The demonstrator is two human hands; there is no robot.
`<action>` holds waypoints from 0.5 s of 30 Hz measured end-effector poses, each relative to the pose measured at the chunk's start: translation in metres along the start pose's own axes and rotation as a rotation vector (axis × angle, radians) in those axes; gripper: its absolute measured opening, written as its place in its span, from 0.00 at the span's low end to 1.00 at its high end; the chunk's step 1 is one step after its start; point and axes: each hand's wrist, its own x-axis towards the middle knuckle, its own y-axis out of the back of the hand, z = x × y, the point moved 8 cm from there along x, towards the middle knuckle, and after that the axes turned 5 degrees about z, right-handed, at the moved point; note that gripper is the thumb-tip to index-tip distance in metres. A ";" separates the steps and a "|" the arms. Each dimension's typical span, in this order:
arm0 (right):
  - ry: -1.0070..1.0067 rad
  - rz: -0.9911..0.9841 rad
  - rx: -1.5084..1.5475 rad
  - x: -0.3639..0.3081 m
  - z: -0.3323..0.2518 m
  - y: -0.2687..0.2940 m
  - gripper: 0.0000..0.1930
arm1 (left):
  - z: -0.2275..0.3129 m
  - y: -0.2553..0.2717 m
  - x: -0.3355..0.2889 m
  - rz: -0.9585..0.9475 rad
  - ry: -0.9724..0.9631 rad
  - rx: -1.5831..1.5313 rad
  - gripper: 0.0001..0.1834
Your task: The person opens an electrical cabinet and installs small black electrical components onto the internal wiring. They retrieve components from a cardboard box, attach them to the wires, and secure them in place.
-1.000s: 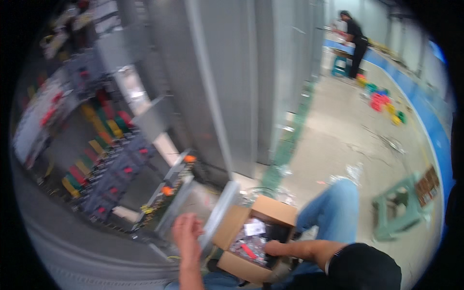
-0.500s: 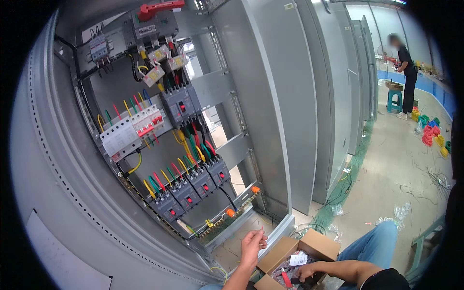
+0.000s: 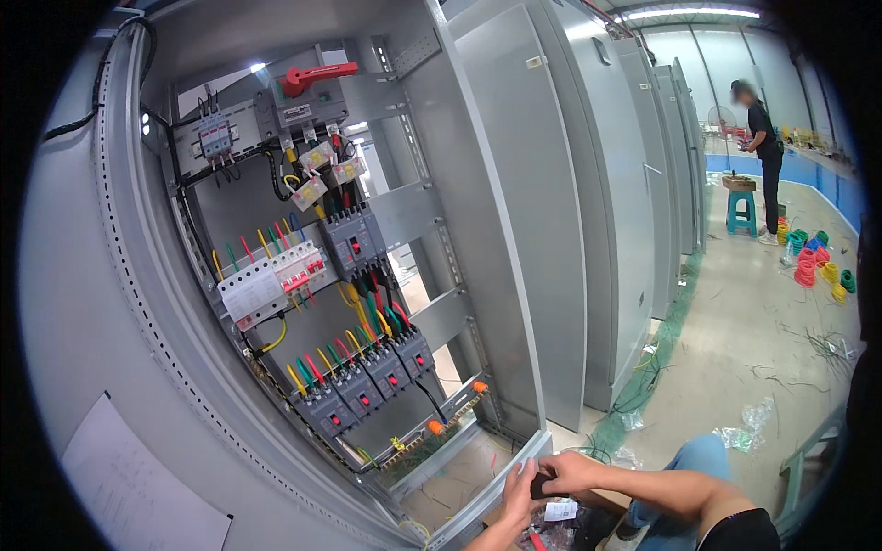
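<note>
My right hand is closed on a small black object, whose kind I cannot make out. Right beside it, my left hand is raised with its fingers curled against the object's left side. Whatever the left fingers pinch is hidden. Both hands are just above an open cardboard box at the cabinet's lower front corner. Inside the box lie clear plastic bags, a white label and a red-handled tool, partly cut off by the lower edge.
An open grey electrical cabinet stands ahead, with breakers and coloured wires. More grey cabinets line up to the right. Wire scraps and plastic bags litter the floor. Farther off, a person stands near a blue stool and coloured wire coils.
My right hand has come up out of the box with the black object. The left hand has moved right and down to meet it. The view has shifted slightly.
</note>
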 end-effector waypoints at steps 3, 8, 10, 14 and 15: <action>0.008 0.067 -0.010 -0.001 -0.017 0.015 0.20 | 0.008 -0.018 -0.019 -0.076 0.115 -0.057 0.29; 0.055 0.248 0.046 0.003 -0.026 -0.009 0.22 | 0.008 -0.009 -0.029 0.028 0.162 -0.060 0.35; 0.057 0.185 -0.004 0.006 -0.034 -0.023 0.25 | 0.000 0.000 -0.028 0.026 0.135 -0.097 0.36; 0.123 0.002 -0.006 0.016 -0.033 -0.041 0.28 | -0.002 0.021 -0.015 0.012 0.156 -0.173 0.34; 0.153 -0.054 0.050 0.015 -0.032 -0.038 0.29 | -0.003 0.022 -0.015 0.007 0.184 -0.192 0.33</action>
